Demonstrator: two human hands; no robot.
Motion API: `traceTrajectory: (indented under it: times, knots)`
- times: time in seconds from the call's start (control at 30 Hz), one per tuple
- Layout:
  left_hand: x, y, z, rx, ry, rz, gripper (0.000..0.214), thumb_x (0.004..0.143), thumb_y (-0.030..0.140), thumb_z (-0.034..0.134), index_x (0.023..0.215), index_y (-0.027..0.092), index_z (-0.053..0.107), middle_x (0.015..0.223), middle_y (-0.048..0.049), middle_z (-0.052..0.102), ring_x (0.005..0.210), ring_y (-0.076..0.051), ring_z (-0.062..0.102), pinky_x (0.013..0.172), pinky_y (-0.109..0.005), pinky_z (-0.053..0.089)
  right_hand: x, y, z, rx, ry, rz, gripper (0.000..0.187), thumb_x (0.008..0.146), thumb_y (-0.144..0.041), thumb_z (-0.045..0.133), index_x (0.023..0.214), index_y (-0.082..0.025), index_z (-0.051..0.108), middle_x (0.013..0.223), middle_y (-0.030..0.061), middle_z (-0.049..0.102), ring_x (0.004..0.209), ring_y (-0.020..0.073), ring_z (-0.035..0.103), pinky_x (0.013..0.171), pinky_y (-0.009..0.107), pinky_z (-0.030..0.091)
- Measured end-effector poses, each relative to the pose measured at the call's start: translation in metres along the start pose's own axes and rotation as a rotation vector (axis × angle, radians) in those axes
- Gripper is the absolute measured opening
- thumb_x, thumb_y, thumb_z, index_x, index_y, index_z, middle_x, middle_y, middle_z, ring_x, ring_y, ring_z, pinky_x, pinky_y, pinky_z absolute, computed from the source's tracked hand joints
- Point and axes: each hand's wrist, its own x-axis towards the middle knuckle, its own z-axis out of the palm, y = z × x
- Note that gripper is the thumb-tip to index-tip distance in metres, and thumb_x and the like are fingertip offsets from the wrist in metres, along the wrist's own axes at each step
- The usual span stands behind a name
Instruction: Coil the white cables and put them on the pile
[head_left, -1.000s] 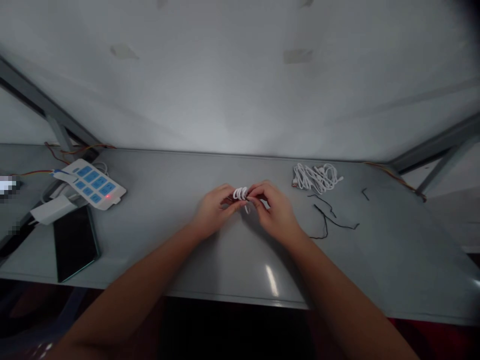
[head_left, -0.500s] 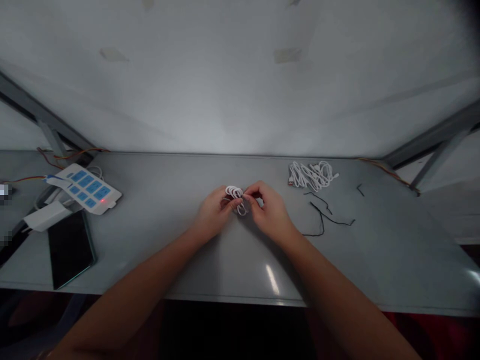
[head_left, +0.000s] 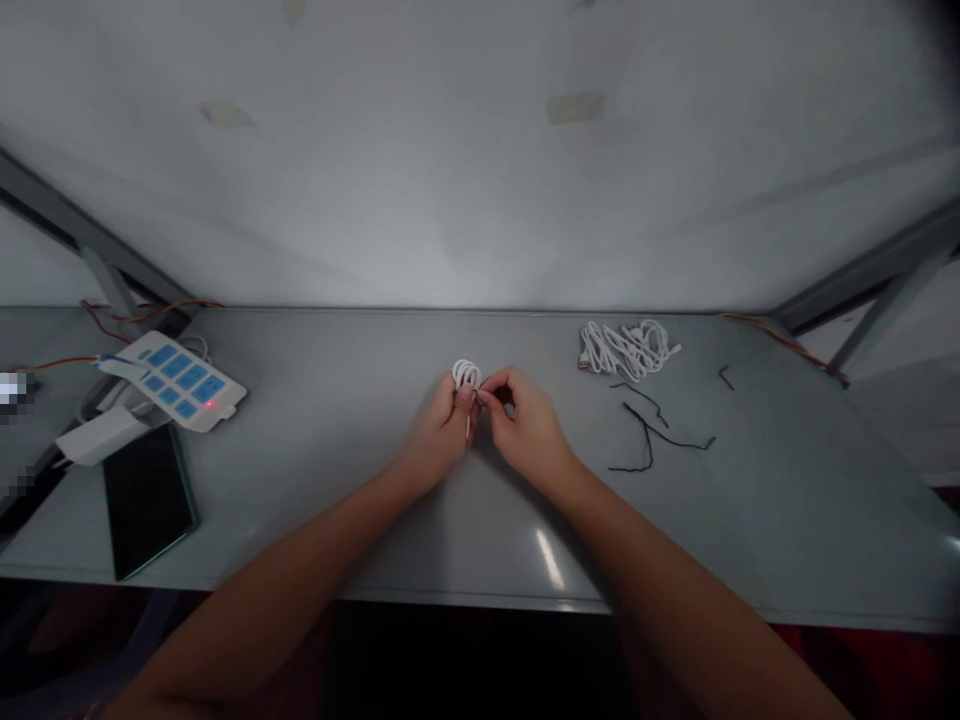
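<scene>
My left hand [head_left: 441, 430] is closed round a small coiled white cable [head_left: 466, 375], whose loops stick up above the fingers. Right beside it, my right hand [head_left: 525, 425] pinches something thin at the coil, too small to name; it may be the cable's end or a tie. Both hands hover just over the middle of the grey table [head_left: 337, 480]. A loose bundle of white cables [head_left: 626, 348] lies to the right of my hands, apart from them. Thin black ties [head_left: 649, 435] lie in front of that bundle.
At the left stand a white power strip with blue sockets [head_left: 180, 380], a white adapter [head_left: 101, 438] and a dark phone [head_left: 146, 495] near the table's front edge. Coloured wires [head_left: 780, 342] run along the back right. A wall rises behind the table.
The coil has turned from lying across between both hands to standing upright in my left hand. My right hand has shifted slightly left and closer to the coil.
</scene>
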Motion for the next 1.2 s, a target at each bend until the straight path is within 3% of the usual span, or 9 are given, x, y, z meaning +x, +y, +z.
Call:
traceTrajectory:
  times: [0.1, 0.23, 0.57, 0.83, 1.03, 1.2]
  knots:
    - [0.001, 0.000, 0.001, -0.228, -0.029, -0.098, 0.041, 0.098, 0.063, 0.049, 0.090, 0.023, 0.045, 0.063, 0.0082, 0.038, 0.047, -0.008, 0.033, 0.045, -0.022, 0.029, 0.000, 0.002, -0.001, -0.033, 0.007, -0.066, 0.003, 0.093, -0.023, 0.055, 0.091, -0.022, 0.057, 0.085, 0.0044, 0.066, 0.077, 0.0196, 0.061, 0.072, 0.035, 0.048]
    - [0.001, 0.004, -0.001, -0.333, -0.057, -0.168, 0.048, 0.092, 0.065, 0.061, 0.081, 0.021, 0.046, 0.060, 0.0086, 0.038, 0.044, -0.005, 0.029, 0.042, -0.019, 0.024, 0.003, 0.001, -0.007, -0.130, 0.031, -0.228, 0.009, 0.094, -0.017, 0.053, 0.088, -0.022, 0.055, 0.086, 0.0050, 0.062, 0.081, 0.0205, 0.058, 0.073, 0.035, 0.047]
    - [0.001, 0.017, -0.014, -0.629, -0.195, -0.403, 0.035, 0.096, 0.045, 0.063, 0.079, 0.019, 0.047, 0.058, 0.0084, 0.034, 0.043, -0.004, 0.024, 0.039, -0.015, 0.020, 0.005, 0.001, -0.015, -0.385, -0.069, -0.477, 0.020, 0.096, -0.008, 0.048, 0.091, -0.021, 0.063, 0.091, 0.0086, 0.065, 0.088, 0.0235, 0.058, 0.080, 0.037, 0.049]
    - [0.003, 0.022, -0.015, -0.634, -0.187, -0.462, 0.045, 0.085, 0.046, 0.079, 0.071, 0.018, 0.046, 0.057, 0.0097, 0.032, 0.044, -0.002, 0.021, 0.038, -0.014, 0.018, 0.002, -0.001, -0.010, -0.520, -0.055, -0.565, 0.025, 0.098, -0.009, 0.047, 0.093, -0.019, 0.069, 0.089, 0.0097, 0.067, 0.085, 0.0243, 0.057, 0.078, 0.038, 0.051]
    - [0.005, 0.020, -0.019, -0.625, -0.173, -0.493, 0.046, 0.090, 0.047, 0.073, 0.068, 0.018, 0.045, 0.054, 0.0089, 0.034, 0.042, -0.002, 0.020, 0.037, -0.015, 0.018, 0.001, 0.001, -0.009, -0.562, -0.061, -0.620, 0.026, 0.100, -0.010, 0.048, 0.097, -0.018, 0.072, 0.091, 0.0101, 0.069, 0.084, 0.0245, 0.057, 0.080, 0.039, 0.052]
    - [0.003, 0.018, -0.018, -0.518, -0.141, -0.409, 0.049, 0.090, 0.053, 0.070, 0.067, 0.018, 0.046, 0.055, 0.0071, 0.037, 0.042, -0.003, 0.027, 0.038, -0.016, 0.021, -0.001, -0.002, -0.010, -0.552, -0.079, -0.608, 0.025, 0.100, -0.011, 0.050, 0.099, -0.019, 0.074, 0.092, 0.0101, 0.070, 0.086, 0.0249, 0.059, 0.080, 0.040, 0.053]
